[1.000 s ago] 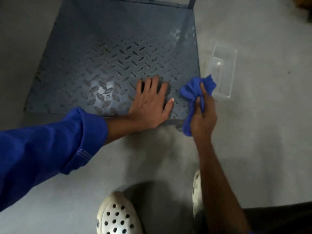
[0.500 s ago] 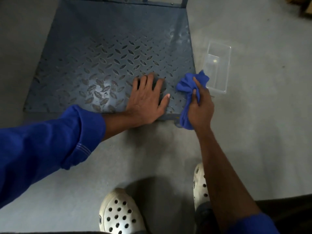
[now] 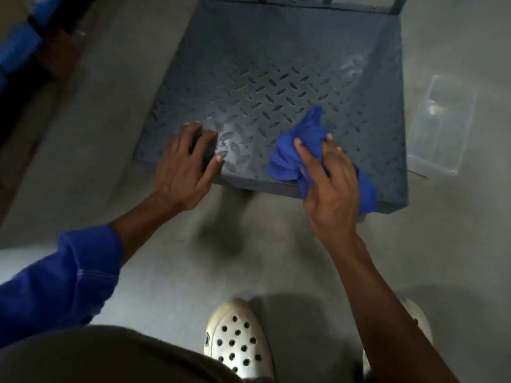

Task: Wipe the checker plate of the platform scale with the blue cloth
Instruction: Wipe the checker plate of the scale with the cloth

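The platform scale's grey-blue checker plate (image 3: pixel 276 87) lies flat on the concrete floor ahead of me. My right hand (image 3: pixel 330 186) presses the crumpled blue cloth (image 3: pixel 298 145) onto the plate near its front edge, right of centre; part of the cloth hangs over that edge. My left hand (image 3: pixel 185 164) hovers with fingers spread at the plate's front left corner, holding nothing. Whether its fingertips touch the metal I cannot tell.
A clear plastic tub (image 3: pixel 439 125) sits on the floor just right of the scale. My white perforated clogs (image 3: pixel 237 344) stand on the concrete below my arms. Dark and blue objects (image 3: pixel 25 42) line the upper left. The scale's upright posts (image 3: pixel 398 4) rise at its far edge.
My right hand moved the cloth from beside the plate's right front corner onto the plate. My left hand lifted from lying flat and shifted to the front left corner. The view swung left.
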The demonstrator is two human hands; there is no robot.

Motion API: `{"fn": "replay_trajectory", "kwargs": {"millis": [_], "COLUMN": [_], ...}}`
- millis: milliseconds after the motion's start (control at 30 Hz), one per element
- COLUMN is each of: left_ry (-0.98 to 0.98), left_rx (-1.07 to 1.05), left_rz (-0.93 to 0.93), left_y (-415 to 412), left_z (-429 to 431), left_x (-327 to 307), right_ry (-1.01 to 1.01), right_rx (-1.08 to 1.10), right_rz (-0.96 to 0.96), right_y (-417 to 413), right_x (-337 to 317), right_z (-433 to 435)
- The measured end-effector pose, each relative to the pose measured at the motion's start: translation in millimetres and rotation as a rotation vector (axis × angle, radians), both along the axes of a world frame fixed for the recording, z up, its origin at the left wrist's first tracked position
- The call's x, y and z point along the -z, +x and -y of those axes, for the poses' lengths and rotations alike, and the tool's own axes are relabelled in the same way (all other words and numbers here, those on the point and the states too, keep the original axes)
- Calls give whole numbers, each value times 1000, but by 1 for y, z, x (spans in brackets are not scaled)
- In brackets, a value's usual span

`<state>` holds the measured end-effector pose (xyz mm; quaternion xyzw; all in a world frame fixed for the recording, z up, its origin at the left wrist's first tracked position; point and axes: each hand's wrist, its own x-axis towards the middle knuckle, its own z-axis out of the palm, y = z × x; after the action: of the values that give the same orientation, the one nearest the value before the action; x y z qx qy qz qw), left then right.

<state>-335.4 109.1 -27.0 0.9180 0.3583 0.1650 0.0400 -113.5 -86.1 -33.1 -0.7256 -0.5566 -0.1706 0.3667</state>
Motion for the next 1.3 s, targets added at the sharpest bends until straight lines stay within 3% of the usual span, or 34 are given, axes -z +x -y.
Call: {"fn": "replay_trajectory", "kwargs": {"millis": [133, 533, 700, 967, 1100, 1300], "left_ry": [1, -8, -52, -80, -63, -51], "left_rx": [-211, -356, -305, -94, 53, 89], "left_rz": [44, 153, 130, 47, 10, -19], "left_y": [-41, -55, -65, -50, -45, -47], "left_z": [5, 53, 64, 83, 87, 87], "left_x": [13, 42, 42, 43, 45, 47], "right_ry": [-17, -295, -504, -621, -677, -833], "right_rx": [-164, -708, -809, -1015, -1173, -1319], "right_rz": [-24, 104, 80, 1, 136, 284], "right_y": [-41, -88, -84, -90, -104, -132], "right_x": [-5, -31, -43, -53, -59, -67], "right_z": [-32, -214, -255, -261, -263, -268]}}
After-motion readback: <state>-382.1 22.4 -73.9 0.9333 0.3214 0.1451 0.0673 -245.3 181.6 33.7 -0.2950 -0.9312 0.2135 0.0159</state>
